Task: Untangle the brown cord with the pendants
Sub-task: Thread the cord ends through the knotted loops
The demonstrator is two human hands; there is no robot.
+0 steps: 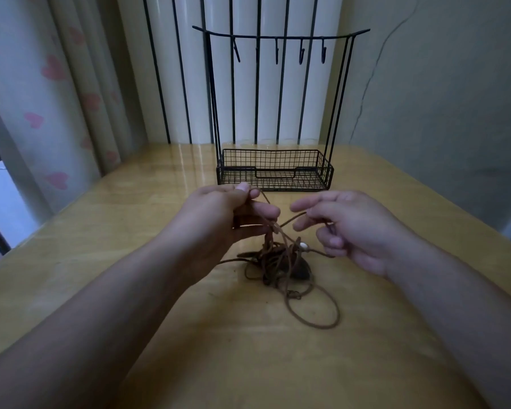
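A tangled brown cord (278, 261) lies in a heap on the wooden table (130, 231), with a long loop (322, 320) trailing toward me. A small white bead (303, 246) and a dark pendant (300, 271) sit in the heap. My left hand (219, 214) pinches a strand between thumb and fingers and holds it lifted above the heap. My right hand (345, 225) is just right of the heap, fingers curled round another strand that runs across to the left hand. The knot between the hands is partly hidden by my fingers.
A black wire stand (275, 172) with a mesh basket and a top bar carrying several hooks (301, 53) stands just behind my hands. A wall lies to the right, curtains (56, 98) to the left, white panels behind.
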